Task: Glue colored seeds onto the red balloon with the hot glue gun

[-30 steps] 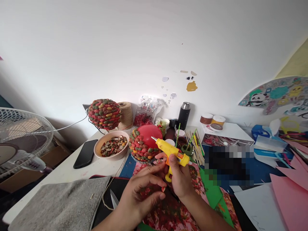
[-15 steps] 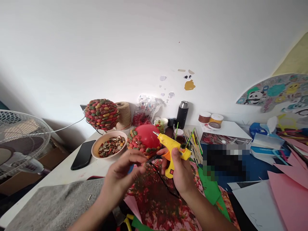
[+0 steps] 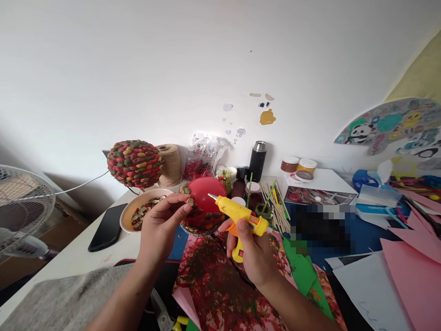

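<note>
My left hand (image 3: 159, 230) pinches a small pistachio shell (image 3: 190, 202) between thumb and fingertips, its pale side partly showing. My right hand (image 3: 254, 253) grips a yellow hot glue gun (image 3: 236, 210), its fingers near the orange trigger. The metal nozzle points left toward the shell, a short distance apart from it. Behind both hands sits a red balloon (image 3: 206, 189), partly covered with painted shells. A bowl (image 3: 124, 219) of loose painted shells stands behind my left hand, which hides part of it.
A shell-covered ball (image 3: 135, 163) stands at the back left beside a twine spool (image 3: 170, 165). Nearby are a phone (image 3: 107, 227) and a fan (image 3: 25, 211). Behind the glue gun are a black flask (image 3: 258, 162), paint pots and sticks. A paint-stained sheet (image 3: 220, 285) lies below my hands.
My left hand has moved left and up, and a shell now shows in its fingertips. The glue gun has shifted slightly left and down. The whole view has turned a little.
</note>
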Tool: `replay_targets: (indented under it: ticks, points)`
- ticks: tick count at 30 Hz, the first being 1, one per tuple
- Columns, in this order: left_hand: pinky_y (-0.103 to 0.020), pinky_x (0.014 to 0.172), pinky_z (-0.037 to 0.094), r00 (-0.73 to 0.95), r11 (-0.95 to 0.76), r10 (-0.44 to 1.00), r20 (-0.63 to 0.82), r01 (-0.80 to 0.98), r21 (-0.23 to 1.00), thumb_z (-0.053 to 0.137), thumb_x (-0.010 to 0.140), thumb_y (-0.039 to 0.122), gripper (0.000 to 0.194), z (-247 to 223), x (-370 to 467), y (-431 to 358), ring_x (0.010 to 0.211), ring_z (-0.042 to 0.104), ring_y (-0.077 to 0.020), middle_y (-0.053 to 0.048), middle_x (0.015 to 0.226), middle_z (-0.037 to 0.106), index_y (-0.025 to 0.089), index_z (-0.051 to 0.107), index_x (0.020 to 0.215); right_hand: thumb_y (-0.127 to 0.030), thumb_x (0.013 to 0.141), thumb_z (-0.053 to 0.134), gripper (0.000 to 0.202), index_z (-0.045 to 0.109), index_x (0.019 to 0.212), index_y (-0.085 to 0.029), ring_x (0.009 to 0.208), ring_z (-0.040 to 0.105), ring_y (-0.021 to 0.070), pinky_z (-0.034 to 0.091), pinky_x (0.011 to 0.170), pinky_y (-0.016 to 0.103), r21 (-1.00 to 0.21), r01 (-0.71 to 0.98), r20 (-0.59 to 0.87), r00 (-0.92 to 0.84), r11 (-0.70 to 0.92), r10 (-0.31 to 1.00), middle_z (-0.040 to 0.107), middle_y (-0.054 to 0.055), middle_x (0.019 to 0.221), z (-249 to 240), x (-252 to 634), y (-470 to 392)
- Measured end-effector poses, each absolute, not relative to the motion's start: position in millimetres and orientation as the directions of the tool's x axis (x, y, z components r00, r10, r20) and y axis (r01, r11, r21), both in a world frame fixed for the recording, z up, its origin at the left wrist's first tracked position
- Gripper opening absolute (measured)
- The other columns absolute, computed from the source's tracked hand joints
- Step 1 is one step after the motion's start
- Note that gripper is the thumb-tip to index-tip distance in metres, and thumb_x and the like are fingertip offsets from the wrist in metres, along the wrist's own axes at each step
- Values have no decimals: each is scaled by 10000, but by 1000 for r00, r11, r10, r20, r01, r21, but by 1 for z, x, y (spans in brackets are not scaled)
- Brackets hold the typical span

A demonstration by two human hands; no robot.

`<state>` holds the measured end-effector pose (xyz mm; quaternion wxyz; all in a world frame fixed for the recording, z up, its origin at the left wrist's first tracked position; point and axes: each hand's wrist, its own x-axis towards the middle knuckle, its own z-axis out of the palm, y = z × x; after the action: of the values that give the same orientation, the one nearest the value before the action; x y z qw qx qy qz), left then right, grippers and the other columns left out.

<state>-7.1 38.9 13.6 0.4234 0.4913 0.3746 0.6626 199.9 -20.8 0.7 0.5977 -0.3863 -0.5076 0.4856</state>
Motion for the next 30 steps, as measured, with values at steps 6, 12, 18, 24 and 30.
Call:
replay_targets:
  ticks: [6, 12, 18, 24, 30]
  points:
    - [-210, 857, 632, -137, -378, 922, 363, -98, 921, 998, 792, 385, 256, 8, -17, 33, 964, 768, -181, -43, 1043, 849, 258, 900, 992, -882, 970, 593, 765, 800, 799, -166, 472, 545, 149, 418, 495, 279, -969, -89, 237, -60, 232, 970, 569, 2, 530, -10, 193, -26]
    - [-248, 835, 651, -85, -370, 928, 363, -78, 926, 971, 823, 397, 253, 9, -16, 30, 975, 787, -214, -58, 1084, 855, 252, 897, 1017, -872, 982, 583, 761, 629, 607, -212, 463, 554, 149, 436, 507, 293, -967, -77, 249, -68, 243, 966, 548, 1, 530, -12, 191, -25]
    - [-279, 856, 644, -79, -393, 917, 390, -23, 919, 968, 820, 425, 255, 9, -13, 29, 994, 779, -234, -72, 1063, 847, 243, 899, 985, -893, 975, 562, 770, 733, 706, -192, 442, 556, 153, 430, 491, 280, -970, -31, 244, -69, 242, 967, 550, -3, 493, -11, 192, -25]
    - [-291, 819, 663, -92, -373, 925, 369, -29, 927, 980, 791, 444, 288, 7, -11, 28, 931, 782, -233, -85, 1022, 852, 223, 896, 955, -929, 953, 538, 793, 701, 686, -199, 443, 559, 156, 425, 482, 270, -977, 3, 213, -62, 214, 975, 556, 2, 485, -9, 192, -26]
    - [-267, 800, 663, -93, -367, 927, 362, -34, 930, 978, 798, 427, 268, 6, -12, 27, 905, 786, -215, -73, 1016, 861, 233, 897, 964, -924, 963, 526, 786, 679, 677, -207, 437, 557, 154, 436, 486, 268, -977, 32, 209, -57, 211, 976, 552, -4, 472, -8, 192, -25]
